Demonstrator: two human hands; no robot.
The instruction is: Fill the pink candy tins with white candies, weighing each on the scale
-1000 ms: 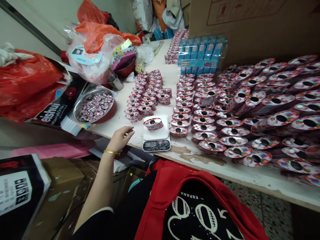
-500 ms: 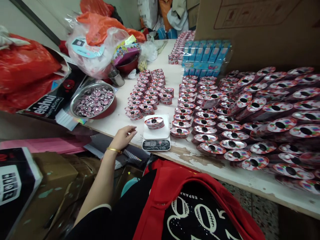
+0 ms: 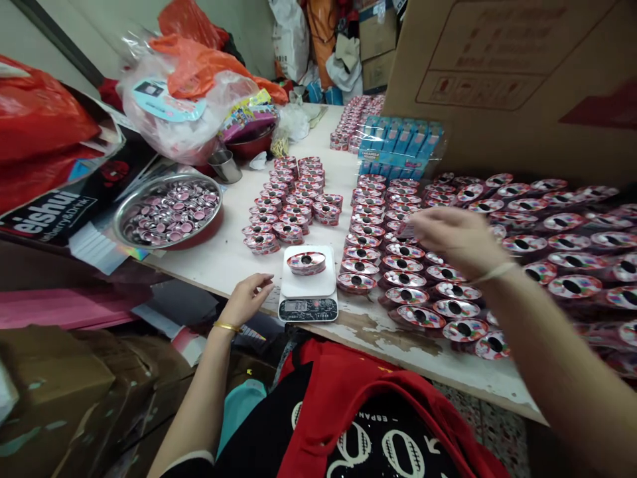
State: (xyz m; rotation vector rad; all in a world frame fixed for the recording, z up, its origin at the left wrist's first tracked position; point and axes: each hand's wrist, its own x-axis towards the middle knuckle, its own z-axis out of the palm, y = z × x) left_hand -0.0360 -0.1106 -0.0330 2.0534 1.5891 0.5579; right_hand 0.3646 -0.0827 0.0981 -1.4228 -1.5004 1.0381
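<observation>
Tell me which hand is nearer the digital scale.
Left. The left hand sits just beside the digital scale, off its left side; the right hand is much farther away on the other side, above the rows of round pink containers.

9 o'clock: black card [image 3: 47,216] printed "eishui" in white, smaller line beneath unreadable; 12 o'clock: blue boxes [image 3: 401,143], label reads "CARAMELO", rest too small; 6 o'clock: black garment [image 3: 378,431] reads "ESPAN"; digital scale [image 3: 307,306], display digits blurred; 1 o'clock: carton [image 3: 478,83], printed handling symbols only.
</observation>
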